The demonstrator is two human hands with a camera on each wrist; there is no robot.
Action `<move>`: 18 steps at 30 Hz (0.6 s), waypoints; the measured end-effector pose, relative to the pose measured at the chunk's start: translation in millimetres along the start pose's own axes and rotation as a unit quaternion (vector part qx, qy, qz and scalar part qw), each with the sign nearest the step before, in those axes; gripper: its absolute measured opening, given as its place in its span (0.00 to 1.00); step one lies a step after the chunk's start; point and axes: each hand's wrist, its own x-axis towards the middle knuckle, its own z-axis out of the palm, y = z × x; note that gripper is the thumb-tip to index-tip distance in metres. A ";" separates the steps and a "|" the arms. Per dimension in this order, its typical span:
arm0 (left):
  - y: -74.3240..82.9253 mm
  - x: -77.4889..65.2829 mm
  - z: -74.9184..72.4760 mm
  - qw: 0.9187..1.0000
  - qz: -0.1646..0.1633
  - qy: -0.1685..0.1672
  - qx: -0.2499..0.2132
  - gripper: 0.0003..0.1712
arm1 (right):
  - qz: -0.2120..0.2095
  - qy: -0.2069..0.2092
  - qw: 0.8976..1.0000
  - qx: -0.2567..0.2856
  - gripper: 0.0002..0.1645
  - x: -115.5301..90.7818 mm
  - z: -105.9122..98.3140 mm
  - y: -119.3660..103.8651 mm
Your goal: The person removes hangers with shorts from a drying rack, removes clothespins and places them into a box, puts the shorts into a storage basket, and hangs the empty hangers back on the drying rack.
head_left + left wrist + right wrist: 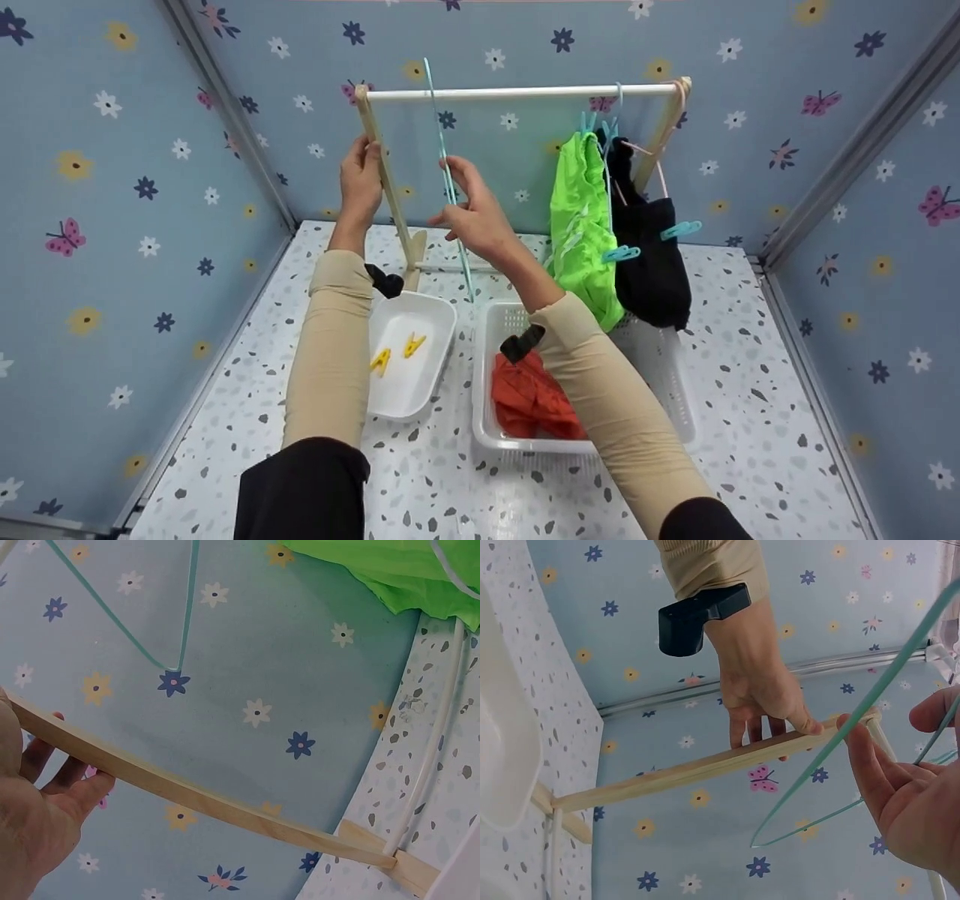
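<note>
My left hand (361, 180) grips the left wooden post of a small clothes rack (373, 124), its fingers behind the post in the left wrist view. My right hand (480, 217) holds a thin light-blue hanger (463, 266) by its wire. The hanger is seen edge-on, its top above the white rod (510, 94); whether its hook rests on the rod I cannot tell. In the right wrist view, the hanger's wire (810, 765) runs past the fingertips, and the bare lower corner points away.
On the rack's right hang a bright green garment (581, 217) and a black garment (652, 255), with blue clothespins (621, 253). Below stands a white basket (480, 405) with a red cloth (529, 397). A white tray (442, 367) at left holds two yellow clothespins (414, 345).
</note>
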 end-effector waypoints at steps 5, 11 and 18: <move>1.1 0.3 1.2 1.000 0.008 0.003 0.001 0.30 | 0.016 -0.013 1.000 -0.010 0.41 12.3 1.5 5.2; 0.2 -3.0 2.9 0.999 0.029 0.011 0.006 0.28 | 0.033 -0.028 0.999 -0.028 0.39 20.9 3.6 23.4; 0.6 -4.2 5.4 1.000 0.022 0.009 0.005 0.27 | 0.033 -0.033 0.997 -0.058 0.41 23.5 6.7 42.1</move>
